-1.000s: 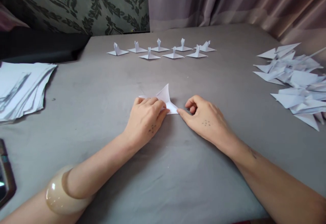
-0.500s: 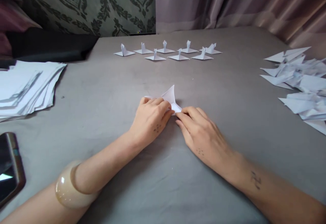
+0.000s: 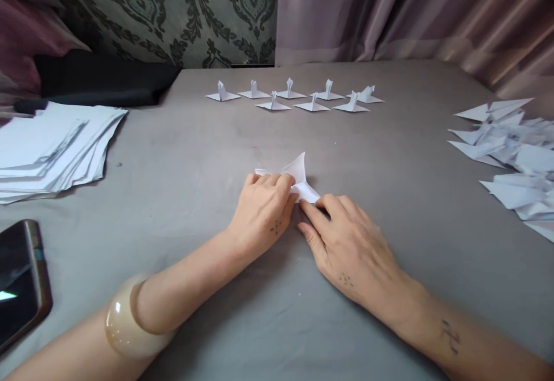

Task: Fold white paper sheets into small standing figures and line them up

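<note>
A partly folded piece of white paper [image 3: 298, 168] lies on the grey cloth in front of me, one pointed flap standing up. My left hand [image 3: 266, 199] is closed over its left side, fingers curled and thumb pressed to the near edge. My right hand [image 3: 346, 236] rests at the paper's lower right corner. Its index fingertip touches that edge, while the thumb sits apart from the index finger on the cloth. The left fingers hide part of the folds.
Several folded paper figures [image 3: 289, 89] stand in two rows at the back. More folded paper pieces [image 3: 526, 153] are heaped at the right. A stack of white sheets [image 3: 56, 150], a phone [image 3: 21, 283] and a black cloth [image 3: 104, 78] are on the left.
My right thumb has come away from the paper's edge, opening a gap to the index finger. The left hand keeps its hold. The whole view has shifted slightly.
</note>
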Demonstrator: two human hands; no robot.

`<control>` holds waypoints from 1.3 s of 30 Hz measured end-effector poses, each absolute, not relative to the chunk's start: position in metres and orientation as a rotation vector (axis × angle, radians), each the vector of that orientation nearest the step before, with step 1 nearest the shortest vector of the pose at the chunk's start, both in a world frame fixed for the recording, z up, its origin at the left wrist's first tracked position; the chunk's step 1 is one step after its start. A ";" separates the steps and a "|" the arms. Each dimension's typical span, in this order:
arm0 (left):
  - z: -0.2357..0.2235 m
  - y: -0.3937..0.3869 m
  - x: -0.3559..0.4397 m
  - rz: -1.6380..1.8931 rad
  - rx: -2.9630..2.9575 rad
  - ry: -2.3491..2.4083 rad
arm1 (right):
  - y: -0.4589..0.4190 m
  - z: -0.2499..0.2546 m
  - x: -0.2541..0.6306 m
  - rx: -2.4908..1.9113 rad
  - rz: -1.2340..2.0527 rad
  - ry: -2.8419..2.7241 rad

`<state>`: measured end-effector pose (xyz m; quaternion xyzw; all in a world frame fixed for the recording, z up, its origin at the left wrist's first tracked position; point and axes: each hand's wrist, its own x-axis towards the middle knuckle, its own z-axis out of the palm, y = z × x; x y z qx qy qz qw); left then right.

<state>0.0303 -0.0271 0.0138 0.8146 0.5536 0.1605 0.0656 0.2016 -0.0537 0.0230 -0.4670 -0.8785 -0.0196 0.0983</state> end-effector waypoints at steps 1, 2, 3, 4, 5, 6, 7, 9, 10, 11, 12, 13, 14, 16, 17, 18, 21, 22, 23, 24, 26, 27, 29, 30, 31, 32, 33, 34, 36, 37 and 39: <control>0.015 -0.028 0.031 0.466 2.441 1.688 | -0.054 0.023 0.201 -1.381 -0.062 -2.609; 0.016 -0.029 0.031 0.451 2.425 1.708 | -0.054 0.023 0.200 -1.381 -0.070 -2.617; 0.017 -0.030 0.032 0.443 2.415 1.724 | -0.054 0.023 0.200 -1.381 -0.079 -2.627; 0.017 -0.031 0.032 0.442 2.412 1.735 | -0.054 0.024 0.199 -1.382 -0.088 -2.636; 0.017 -0.031 0.033 0.445 2.416 1.739 | -0.054 0.024 0.198 -1.384 -0.096 -2.643; 0.017 -0.032 0.033 0.450 2.425 1.740 | -0.054 0.025 0.197 -1.387 -0.102 -2.651; 0.017 -0.032 0.033 0.453 2.437 1.738 | -0.053 0.025 0.196 -1.389 -0.107 -2.659; 0.017 -0.033 0.033 0.449 2.458 1.738 | -0.053 0.026 0.196 -1.391 -0.114 -2.670; 0.017 -0.033 0.033 0.443 2.464 1.740 | -0.052 0.027 0.196 -1.392 -0.119 -2.670; 0.017 -0.034 0.033 0.439 2.467 1.741 | -0.052 0.027 0.196 -1.392 -0.124 -2.669; 0.017 -0.034 0.033 0.437 2.468 1.741 | -0.052 0.028 0.197 -1.390 -0.130 -2.668; 0.018 -0.034 0.033 0.440 2.467 1.740 | -0.052 0.028 0.198 -1.389 -0.137 -2.669; 0.018 -0.034 0.033 0.451 2.470 1.736 | -0.052 0.028 0.200 -1.388 -0.147 -2.671; 0.017 -0.035 0.032 0.487 2.489 1.714 | -0.053 0.029 0.202 -1.387 -0.172 -2.671; 0.016 -0.035 0.031 0.507 2.500 1.701 | -0.053 0.029 0.203 -1.393 -0.183 -2.669; 0.015 -0.036 0.030 0.527 2.511 1.688 | -0.054 0.030 0.205 -1.404 -0.195 -2.662; 0.013 -0.038 0.027 0.584 2.531 1.658 | -0.055 0.030 0.209 -1.438 -0.223 -2.633; 0.012 -0.039 0.026 0.603 2.531 1.651 | -0.055 0.029 0.211 -1.442 -0.224 -2.625; 0.011 -0.039 0.025 0.623 2.529 1.646 | -0.054 0.029 0.213 -1.447 -0.216 -2.617; 0.011 -0.040 0.024 0.640 2.524 1.642 | -0.054 0.028 0.215 -1.456 -0.197 -2.599; 0.010 -0.040 0.021 0.652 2.510 1.633 | -0.051 0.025 0.219 -1.480 -0.134 -2.520; 0.010 -0.040 0.020 0.654 2.504 1.622 | -0.049 0.024 0.221 -1.483 -0.106 -2.456; 0.009 -0.039 0.018 0.692 2.507 1.573 | -0.044 0.022 0.222 -1.421 -0.091 -2.350; 0.009 -0.038 0.017 0.729 2.520 1.528 | -0.041 0.021 0.222 -1.351 -0.107 -2.330; 0.009 -0.036 0.016 0.777 2.538 1.476 | -0.038 0.020 0.221 -1.277 -0.130 -2.332; 0.009 -0.034 0.016 0.829 2.556 1.424 | -0.035 0.020 0.220 -1.208 -0.159 -2.345; 0.009 -0.032 0.016 0.873 2.572 1.373 | -0.033 0.019 0.219 -1.156 -0.188 -2.364; 0.008 -0.030 0.016 0.904 2.583 1.330 | -0.030 0.019 0.218 -1.123 -0.214 -2.389; 0.007 -0.026 0.016 0.920 2.606 1.284 | -0.027 0.017 0.216 -1.098 -0.263 -2.444; 0.007 -0.024 0.015 0.901 2.630 1.280 | -0.025 0.016 0.216 -1.093 -0.290 -2.473; 0.005 -0.023 0.013 0.843 2.680 1.338 | -0.025 0.015 0.215 -1.092 -0.361 -2.514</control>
